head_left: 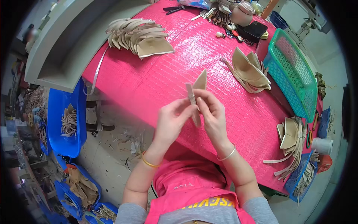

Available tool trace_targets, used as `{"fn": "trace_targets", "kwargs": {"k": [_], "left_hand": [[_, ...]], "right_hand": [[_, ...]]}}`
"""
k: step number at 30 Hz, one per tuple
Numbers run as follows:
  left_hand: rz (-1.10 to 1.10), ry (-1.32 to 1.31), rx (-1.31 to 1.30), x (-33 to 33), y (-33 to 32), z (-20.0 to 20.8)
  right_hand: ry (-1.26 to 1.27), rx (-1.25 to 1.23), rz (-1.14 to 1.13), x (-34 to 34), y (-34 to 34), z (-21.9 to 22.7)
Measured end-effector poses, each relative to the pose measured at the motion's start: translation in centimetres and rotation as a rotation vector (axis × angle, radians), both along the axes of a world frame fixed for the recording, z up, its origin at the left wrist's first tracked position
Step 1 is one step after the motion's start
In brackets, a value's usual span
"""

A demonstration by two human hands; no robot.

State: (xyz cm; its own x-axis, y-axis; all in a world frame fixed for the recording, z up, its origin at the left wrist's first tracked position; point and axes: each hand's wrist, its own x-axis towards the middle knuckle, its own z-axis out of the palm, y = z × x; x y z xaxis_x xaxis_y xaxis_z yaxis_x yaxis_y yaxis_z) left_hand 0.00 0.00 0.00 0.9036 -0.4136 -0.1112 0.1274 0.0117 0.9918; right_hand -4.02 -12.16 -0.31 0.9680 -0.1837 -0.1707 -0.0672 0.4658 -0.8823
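Over the near edge of the pink-covered table (pixel 179 56), both my hands pinch a small beige piece (pixel 201 80) with a pointed top and a narrow strip along its side. It is held upright and edge-on, so its full shape is hidden. My left hand (pixel 171 118) closes on its lower left side. My right hand (pixel 212 115) grips the right side with thumb and fingers. Beyond them lies a fanned stack of similar beige pieces (pixel 138 39). Another beige stack (pixel 249 72) sits to the right, and more pieces with long straps (pixel 292 136) rest at the lower right.
A green basket (pixel 294 71) stands along the table's right side. Near it are scissors (pixel 309 138), a white thread spool (pixel 322 146) and a blue basket (pixel 298 177). A pink jar (pixel 242 14) is at the back. A blue bin (pixel 67 100) stands left of the table.
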Motion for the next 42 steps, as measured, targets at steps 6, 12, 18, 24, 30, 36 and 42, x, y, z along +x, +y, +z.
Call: {"fn": "trace_targets", "kwargs": {"k": [6, 12, 18, 24, 30, 36, 42], "left_hand": [[-0.192, 0.139, -0.181, 0.5, -0.3, -0.8], [-0.108, 0.502, -0.535, 0.2, 0.1, 0.0], [0.023, 0.330, -0.355, -0.7, -0.7, -0.1], [-0.022, 0.342, -0.341, -0.6, -0.5, 0.0], [-0.096, 0.353, -0.368, -0.5, -0.4, 0.0], [-0.095, 0.211, -0.296, -0.8, -0.7, -0.1], [-0.048, 0.158, -0.308, -1.1, -0.8, 0.0]], "right_hand": [[-0.221, -0.851, -0.004, 1.6, -1.6, 2.2], [-0.825, -1.336, -0.056, 0.1, -2.6, 0.7], [-0.931, -1.507, -0.092, -1.4, -2.6, -0.6], [-0.906, -1.451, -0.102, -1.9, -2.9, -0.5], [-0.940, -1.460, -0.068, -2.3, -3.1, 0.2], [-0.932, -1.342, -0.093, -1.9, -2.7, 0.5], [-0.980, -1.380, -0.027, -1.9, -2.4, 0.7]]}}
